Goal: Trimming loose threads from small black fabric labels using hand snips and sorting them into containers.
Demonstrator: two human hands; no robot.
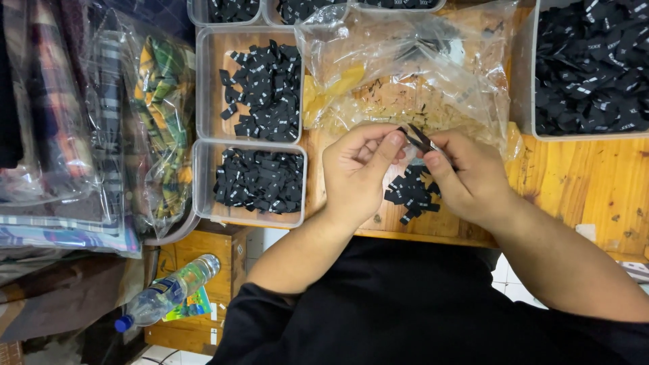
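Meeting just above the pile, both hands hover over the desk with forearms angled inward from the person's black-clad body. The left hand is curled, its thumb and forefinger pinching one end of a small black tag. The right hand pinches the other end between thumb and forefinger, its other fingers folded under. So both hands are grasping the same tag, held in the air just above the pile and in front of the bag.

That tag is a thin, dark, folded strip, narrow and slightly tilted; its markings are too small to tell. The pile beneath is a loose heap of similar black tags with small white marks, lying on the wood between the two wrists.

Left of the pile stand two clear tubs full of the same tags, one behind the other; two more show partly behind them, and a fifth, larger tub stands right of the bag. One crumpled clear bag lies behind the pile. One bottle lies below the desk, left of the pile.
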